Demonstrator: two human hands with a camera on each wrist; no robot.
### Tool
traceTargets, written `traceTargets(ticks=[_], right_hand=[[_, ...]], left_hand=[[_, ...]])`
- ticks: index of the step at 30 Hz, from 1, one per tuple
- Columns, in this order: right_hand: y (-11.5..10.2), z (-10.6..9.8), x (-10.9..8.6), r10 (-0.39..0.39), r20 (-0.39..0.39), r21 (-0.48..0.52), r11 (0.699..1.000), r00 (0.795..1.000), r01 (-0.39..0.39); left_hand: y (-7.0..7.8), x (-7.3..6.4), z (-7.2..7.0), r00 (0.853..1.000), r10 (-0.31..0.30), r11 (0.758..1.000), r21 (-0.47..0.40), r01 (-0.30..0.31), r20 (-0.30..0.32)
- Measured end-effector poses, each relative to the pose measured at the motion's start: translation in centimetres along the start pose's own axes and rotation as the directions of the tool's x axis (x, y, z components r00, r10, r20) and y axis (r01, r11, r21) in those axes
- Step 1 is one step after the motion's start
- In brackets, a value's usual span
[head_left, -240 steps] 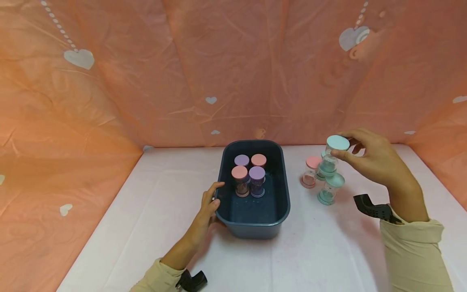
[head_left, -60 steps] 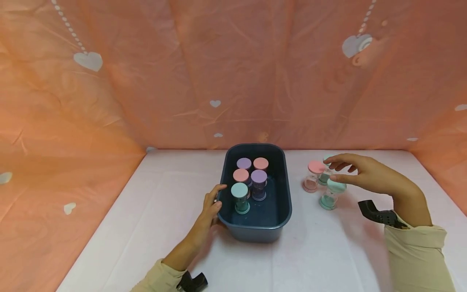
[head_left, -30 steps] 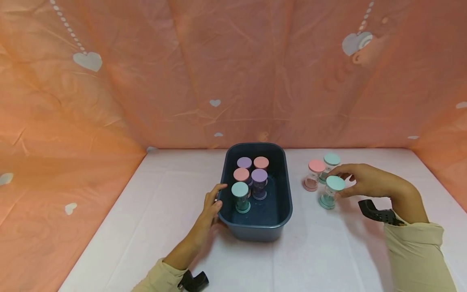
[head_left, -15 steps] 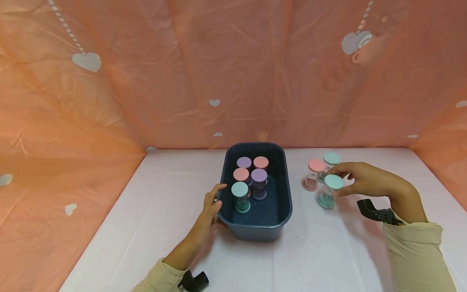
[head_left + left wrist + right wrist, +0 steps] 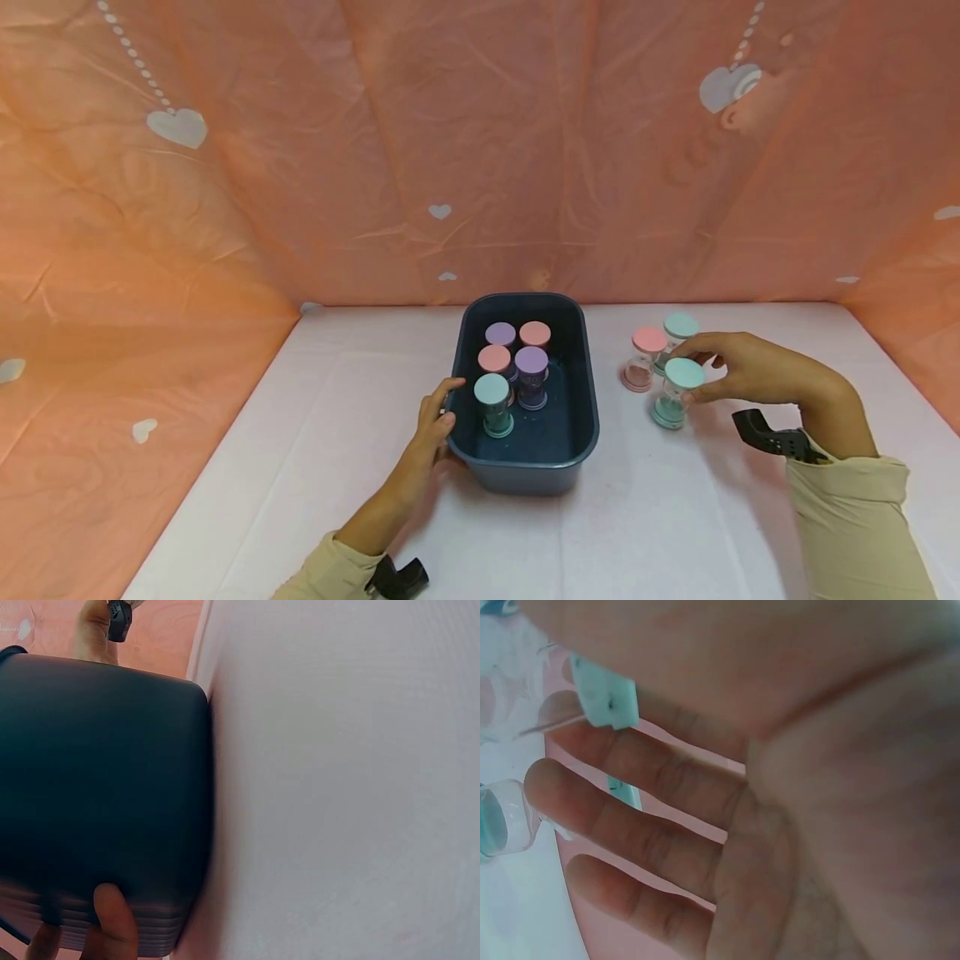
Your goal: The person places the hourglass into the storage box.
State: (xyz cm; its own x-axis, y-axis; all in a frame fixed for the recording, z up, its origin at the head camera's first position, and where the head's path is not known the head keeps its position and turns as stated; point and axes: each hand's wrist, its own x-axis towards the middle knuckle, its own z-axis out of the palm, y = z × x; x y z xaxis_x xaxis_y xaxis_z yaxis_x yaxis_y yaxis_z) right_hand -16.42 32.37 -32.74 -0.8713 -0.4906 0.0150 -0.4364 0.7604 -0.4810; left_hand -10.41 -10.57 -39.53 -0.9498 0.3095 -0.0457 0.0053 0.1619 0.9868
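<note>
My left hand [image 5: 420, 433] grips the left rim of a dark blue tub [image 5: 558, 433]. In the left wrist view its fingertips [image 5: 112, 911] lie against the tub's outer wall. To the right, my right hand [image 5: 757, 371] pinches an upright teal sand timer [image 5: 684, 373] between thumb and fingers; the right wrist view shows a teal cap [image 5: 607, 694] at those fingers. Just behind it stand a pink sand timer [image 5: 648, 340] and another teal sand timer [image 5: 680, 325], partly covered by the hand. Inside the tub, a teal sand timer [image 5: 492, 390] stands nearest the front.
Behind it in the tub are two purple sand timers [image 5: 531, 361] and two pink-capped ones [image 5: 495, 359], all upright. A white cloth [image 5: 322, 467] covers the table. An orange sheet with hearts [image 5: 375, 167] hangs at the back and sides.
Eight seconds ago my right hand held up a teal sand timer; one now stands in the tub. My right hand has since lowered onto another teal timer and shifted it slightly left.
</note>
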Motion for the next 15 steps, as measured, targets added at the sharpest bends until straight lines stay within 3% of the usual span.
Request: traceTargets(ticks=[15], right_hand=[[-0.18,-0.13,-0.2,0.016,-0.001,-0.009,1.0,1.0,-0.016]], left_hand=[[-0.09,-0.05,-0.14,1.0,0.001,1.0,-0.006,-0.001,0.009]])
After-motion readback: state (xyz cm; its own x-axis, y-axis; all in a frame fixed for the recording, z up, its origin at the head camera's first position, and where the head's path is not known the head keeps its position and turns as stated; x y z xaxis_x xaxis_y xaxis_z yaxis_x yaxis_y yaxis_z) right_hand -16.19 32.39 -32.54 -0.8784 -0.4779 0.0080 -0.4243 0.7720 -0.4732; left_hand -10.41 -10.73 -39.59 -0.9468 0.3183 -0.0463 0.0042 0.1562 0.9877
